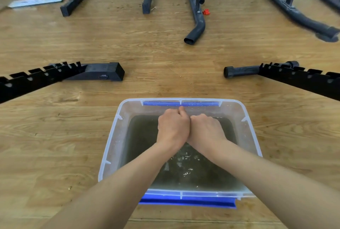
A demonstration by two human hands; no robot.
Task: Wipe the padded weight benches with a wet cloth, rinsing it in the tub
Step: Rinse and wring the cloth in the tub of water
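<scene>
A clear plastic tub [112, 147] with blue handles sits on the wooden floor just in front of me, holding murky water [143, 136]. My left hand [173, 127] and my right hand [206, 130] are clenched into fists, pressed side by side above the water at the tub's far end. The cloth is hidden inside the fists. Drips ruffle the water right below my wrists. No bench padding is in view, only black bench frames.
Black notched rails reach in from the left [36, 78] and from the right [298, 78], each ending in a foot on the floor. Further back stand more black frame legs [196, 17], a small red cap [206, 12] and a white mop head [36, 1].
</scene>
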